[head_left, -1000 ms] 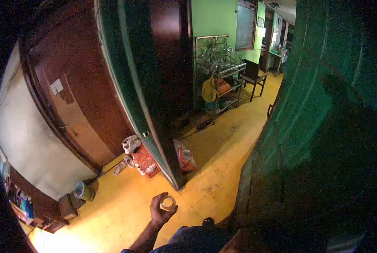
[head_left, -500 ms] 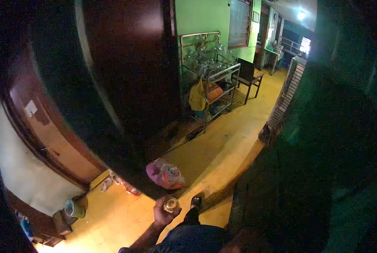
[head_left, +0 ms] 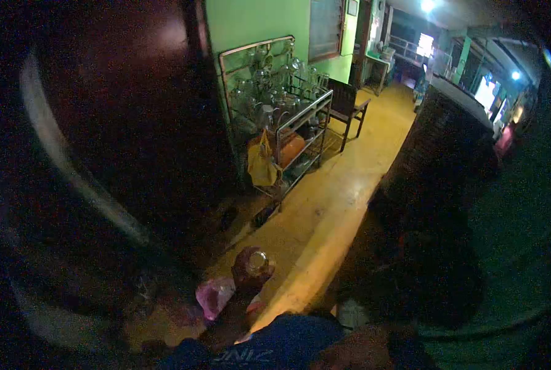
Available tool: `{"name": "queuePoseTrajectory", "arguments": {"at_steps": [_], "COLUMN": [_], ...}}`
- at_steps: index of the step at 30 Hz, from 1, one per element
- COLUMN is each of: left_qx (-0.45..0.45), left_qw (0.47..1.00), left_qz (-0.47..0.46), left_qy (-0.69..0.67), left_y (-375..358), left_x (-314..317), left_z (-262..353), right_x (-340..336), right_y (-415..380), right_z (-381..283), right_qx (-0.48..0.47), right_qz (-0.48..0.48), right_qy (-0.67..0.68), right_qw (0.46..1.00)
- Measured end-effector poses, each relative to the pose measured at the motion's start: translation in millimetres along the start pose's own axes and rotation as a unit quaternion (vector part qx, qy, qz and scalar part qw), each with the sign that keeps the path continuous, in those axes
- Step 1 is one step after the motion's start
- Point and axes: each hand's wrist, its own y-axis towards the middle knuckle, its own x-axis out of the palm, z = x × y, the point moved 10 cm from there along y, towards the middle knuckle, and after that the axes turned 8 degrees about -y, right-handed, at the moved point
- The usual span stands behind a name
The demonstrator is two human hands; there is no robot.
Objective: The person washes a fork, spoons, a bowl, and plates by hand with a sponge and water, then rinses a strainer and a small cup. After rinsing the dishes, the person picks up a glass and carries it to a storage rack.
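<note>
My left hand (head_left: pixel 248 271) is wrapped round a small clear glass container (head_left: pixel 257 261), held out over the yellow floor with its round top facing up. Below and to the left of that wrist a pink plastic bag (head_left: pixel 215 297) lies on the floor, partly hidden by the forearm. At the bottom edge, close to the blue shirt (head_left: pixel 297 339), my right hand (head_left: pixel 355 348) is dim and blurred; its fingers cannot be made out.
A metal rack (head_left: pixel 300 114) with glassware stands by the green wall, a yellow bag (head_left: pixel 262 165) hanging from it. Behind it is a dark wooden chair (head_left: pixel 343 105). A dark low wall (head_left: pixel 436 123) borders the yellow walkway (head_left: pixel 343 191) on the right.
The view has moved forward along the walkway and turned right. The rack looks nearer, and the lit doorway area at left is gone from view. My left hand still holds the glass, now raised higher.
</note>
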Motion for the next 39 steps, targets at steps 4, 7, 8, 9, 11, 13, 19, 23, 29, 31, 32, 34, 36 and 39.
{"name": "queuePoseTrajectory", "arguments": {"at_steps": [4,7,8,9,11,13,19,23,29,31,32,34,36,39], "left_qx": [0.033,0.088,0.137,0.139,0.09,0.049,0.01,0.0,0.033,0.023,0.027,0.111,0.177,0.201], "left_qw": [0.997,0.995,0.99,0.99,0.995,0.996,0.993,0.999,0.997,0.991,0.984,0.966,0.953,0.963], "left_qz": [-0.033,-0.011,0.004,0.005,-0.007,-0.028,0.034,-0.02,-0.062,-0.1,-0.109,-0.132,-0.153,-0.143], "left_qy": [0.061,0.042,0.014,0.022,0.045,0.069,-0.116,0.05,-0.024,-0.084,-0.135,-0.192,-0.195,-0.112], "left_y": [66.8,103.9,116.0,129.3,156.1,185.4,262.8,337.1,473.3,510.8,535.1,577.3,596.4,640.0], "left_x": [45.6,72.8,77.2,85.4,104.2,122.0,152.0,180.5,244.4,274.7,286.7,307.2,323.3,343.5], "left_z": [-20.3,-27.7,-17.5,-16.2,-25.9,-28.6,-30.8,-52.9,-81.8,-86.9,-87.5,-73.0,-58.7,-47.1], "right_x": [-78.1,-136.5,-157.1,-178.5,-214.7,-252.4,-399.9,-529.5,-646.1,-669.8,-693.7,-736.5,-758.1,-806.4], "right_y": [-11.0,-23.1,-25.9,-28.3,-33.8,-41.5,-56.1,-89.5,-155.3,-181.8,-188.8,-189.0,-199.8,-229.3], "right_z": [16.3,25.7,27.8,24.8,26.9,32.9,52.9,124.3,309.0,344.5,354.6,362.7,364.7,372.7], "right_qx": [-0.046,-0.095,-0.113,-0.136,-0.182,-0.223,-0.213,-0.002,0.382,0.398,0.404,0.382,0.363,0.368], "right_qz": [-0.024,-0.069,-0.089,-0.115,-0.172,-0.229,-0.085,0.207,0.059,0.093,0.133,0.171,0.22,0.278], "right_qy": [-0.012,-0.013,-0.015,-0.015,-0.016,-0.02,-0.051,-0.072,-0.509,-0.5,-0.495,-0.491,-0.474,-0.466], "right_qw": [0.999,0.993,0.989,0.984,0.968,0.947,0.972,0.976,0.769,0.764,0.758,0.764,0.772,0.755]}}
